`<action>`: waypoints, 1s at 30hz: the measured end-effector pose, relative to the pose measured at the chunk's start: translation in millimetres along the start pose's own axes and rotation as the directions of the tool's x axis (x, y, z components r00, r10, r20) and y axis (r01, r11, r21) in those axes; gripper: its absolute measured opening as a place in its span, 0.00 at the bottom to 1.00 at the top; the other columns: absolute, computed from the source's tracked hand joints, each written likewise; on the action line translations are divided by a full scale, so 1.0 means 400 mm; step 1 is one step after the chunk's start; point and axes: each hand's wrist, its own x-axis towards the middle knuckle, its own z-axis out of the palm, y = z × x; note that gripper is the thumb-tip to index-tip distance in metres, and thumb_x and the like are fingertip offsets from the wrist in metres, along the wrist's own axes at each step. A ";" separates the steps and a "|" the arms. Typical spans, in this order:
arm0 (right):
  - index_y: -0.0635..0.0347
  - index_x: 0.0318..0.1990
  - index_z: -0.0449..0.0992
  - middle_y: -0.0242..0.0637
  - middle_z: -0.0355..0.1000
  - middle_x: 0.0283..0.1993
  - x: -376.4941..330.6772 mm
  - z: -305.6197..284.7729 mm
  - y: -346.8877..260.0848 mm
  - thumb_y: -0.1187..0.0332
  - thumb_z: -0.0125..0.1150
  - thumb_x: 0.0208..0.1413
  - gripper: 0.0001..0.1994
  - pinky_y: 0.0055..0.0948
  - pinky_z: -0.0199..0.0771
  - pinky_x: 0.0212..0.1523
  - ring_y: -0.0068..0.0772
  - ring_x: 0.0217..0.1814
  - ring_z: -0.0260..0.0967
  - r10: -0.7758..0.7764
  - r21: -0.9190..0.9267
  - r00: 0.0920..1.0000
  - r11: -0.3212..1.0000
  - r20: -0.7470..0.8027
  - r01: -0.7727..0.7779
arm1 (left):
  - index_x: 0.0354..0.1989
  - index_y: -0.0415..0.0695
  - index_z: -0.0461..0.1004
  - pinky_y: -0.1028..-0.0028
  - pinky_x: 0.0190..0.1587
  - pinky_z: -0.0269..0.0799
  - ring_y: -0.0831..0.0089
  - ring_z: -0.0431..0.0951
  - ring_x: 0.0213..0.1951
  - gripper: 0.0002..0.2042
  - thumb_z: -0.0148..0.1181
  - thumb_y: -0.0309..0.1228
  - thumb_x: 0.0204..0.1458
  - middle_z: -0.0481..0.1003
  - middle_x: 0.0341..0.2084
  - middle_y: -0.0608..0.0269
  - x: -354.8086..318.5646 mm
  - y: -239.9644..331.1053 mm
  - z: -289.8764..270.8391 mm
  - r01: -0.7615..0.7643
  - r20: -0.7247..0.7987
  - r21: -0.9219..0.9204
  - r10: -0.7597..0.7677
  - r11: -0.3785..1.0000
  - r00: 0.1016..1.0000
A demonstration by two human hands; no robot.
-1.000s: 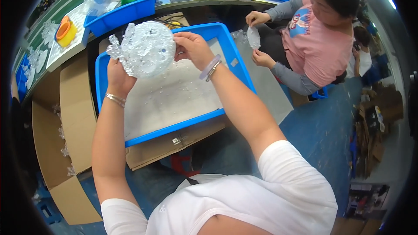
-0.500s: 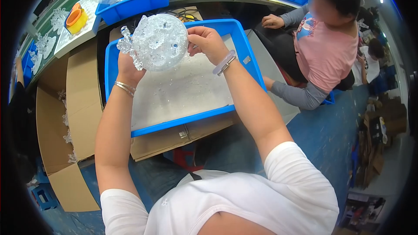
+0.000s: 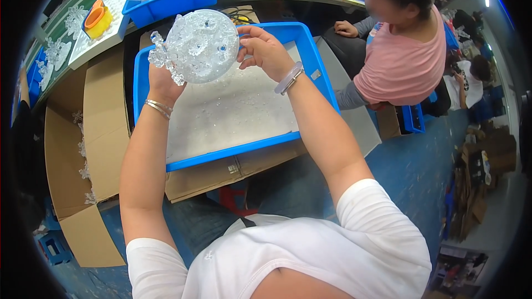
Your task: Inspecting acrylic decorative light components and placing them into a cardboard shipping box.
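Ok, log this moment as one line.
left hand: grips clear plastic ball from beneath | right hand: fingers on ball's right side | ball: held above blue tray | co-worker in pink: seated right

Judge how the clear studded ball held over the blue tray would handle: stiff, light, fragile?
The clear ball probably stays stiff: it keeps its round shape between the left hand and right hand. It looks hollow, so likely light. The small studs sticking out at its side may snap off.
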 end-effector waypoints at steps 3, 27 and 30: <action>0.61 0.43 0.64 0.34 0.65 0.33 0.000 0.003 0.001 0.72 0.48 0.45 0.14 0.21 0.71 0.27 0.21 0.27 0.65 -0.007 -0.063 1.000 0.998 -0.014 0.006 | 0.45 0.39 0.60 0.65 0.48 0.59 0.62 0.65 0.45 0.20 0.32 0.39 0.51 0.64 0.44 0.55 -0.001 -0.004 0.006 -0.001 -0.010 0.013 0.002 1.000 1.000; 0.61 0.47 0.60 0.37 0.64 0.39 -0.006 0.013 -0.004 0.72 0.45 0.43 0.19 0.23 0.70 0.31 0.23 0.32 0.64 0.046 -0.125 0.996 0.991 0.070 -0.037 | 0.46 0.38 0.60 0.66 0.50 0.57 0.62 0.64 0.46 0.20 0.29 0.39 0.52 0.63 0.44 0.55 -0.003 0.003 0.021 0.003 0.023 0.007 -0.003 1.000 1.000; 0.61 0.46 0.61 0.36 0.64 0.38 -0.005 0.015 -0.004 0.72 0.46 0.43 0.18 0.22 0.70 0.31 0.22 0.31 0.64 0.036 -0.164 0.998 0.986 0.057 -0.026 | 0.46 0.38 0.60 0.66 0.50 0.57 0.62 0.64 0.46 0.20 0.29 0.39 0.52 0.63 0.44 0.55 -0.006 0.003 0.026 -0.002 0.016 0.013 0.001 1.000 1.000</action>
